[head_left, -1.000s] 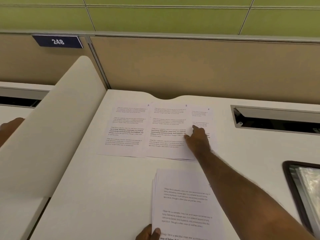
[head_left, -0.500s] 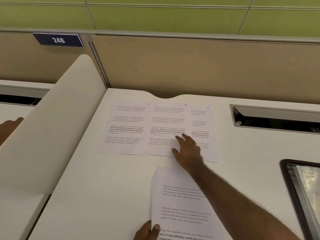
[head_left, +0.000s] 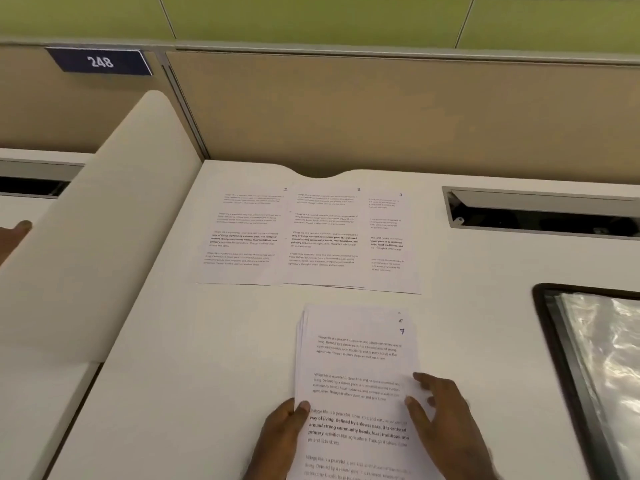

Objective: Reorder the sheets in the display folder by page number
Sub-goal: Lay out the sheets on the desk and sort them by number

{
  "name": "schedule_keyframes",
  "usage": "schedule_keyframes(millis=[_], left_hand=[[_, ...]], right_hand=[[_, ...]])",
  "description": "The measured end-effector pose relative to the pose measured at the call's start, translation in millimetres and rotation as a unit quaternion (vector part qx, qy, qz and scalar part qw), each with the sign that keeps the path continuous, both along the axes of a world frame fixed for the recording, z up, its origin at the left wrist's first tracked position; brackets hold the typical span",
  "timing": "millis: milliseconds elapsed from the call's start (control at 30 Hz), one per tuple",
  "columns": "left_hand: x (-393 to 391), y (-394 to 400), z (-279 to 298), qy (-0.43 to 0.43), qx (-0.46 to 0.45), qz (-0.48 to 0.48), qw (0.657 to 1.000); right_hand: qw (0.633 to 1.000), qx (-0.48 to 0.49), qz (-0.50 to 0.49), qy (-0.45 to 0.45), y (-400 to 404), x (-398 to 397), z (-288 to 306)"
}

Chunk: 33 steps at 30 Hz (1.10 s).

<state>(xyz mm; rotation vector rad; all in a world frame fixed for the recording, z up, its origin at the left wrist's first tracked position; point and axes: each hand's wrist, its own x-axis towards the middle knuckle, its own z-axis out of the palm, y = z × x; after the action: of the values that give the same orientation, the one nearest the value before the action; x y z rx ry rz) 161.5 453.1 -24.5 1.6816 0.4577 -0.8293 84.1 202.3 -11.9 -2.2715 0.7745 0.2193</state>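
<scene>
On the white desk (head_left: 214, 358) we see three white printed sheets laid in an overlapping row toward the back: the sheet numbered 1 (head_left: 242, 237) on the left, the sheet numbered 2 (head_left: 323, 233) in the middle and the sheet numbered 3 (head_left: 389, 237) on the right, partly covered by the second. Nearer to us lies a stack of white printed sheets (head_left: 356, 368), its top page marked 7. Our left hand (head_left: 282, 438) grips the stack's left edge, thumb on top. Our right hand (head_left: 446, 420) rests on its right edge with fingers relaxed and spread. The black display folder with clear plastic sleeves (head_left: 595, 368) lies open at the right of the desk, apart from the papers.
</scene>
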Motion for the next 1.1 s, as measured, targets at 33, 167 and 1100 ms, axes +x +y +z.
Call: schedule_keyframes(millis=[33,167,1100], left_hand=[[-1.4,0.2,0.0,0.009,-0.018,0.016,1.0],[-5.5,2.3,2.7,0.041,-0.064,0.038,0.996],[-22.1,-5.4,13.3,-0.01,-0.025,-0.001,1.0]], right_hand=[[1.0,0.018,-0.007,0.02,3.9,-11.9,4.7],[0.986,0.13,-0.091,0.045,20.1,-35.0,19.9],[0.977,0.129,-0.164,0.044,-18.6,-64.8,9.9]])
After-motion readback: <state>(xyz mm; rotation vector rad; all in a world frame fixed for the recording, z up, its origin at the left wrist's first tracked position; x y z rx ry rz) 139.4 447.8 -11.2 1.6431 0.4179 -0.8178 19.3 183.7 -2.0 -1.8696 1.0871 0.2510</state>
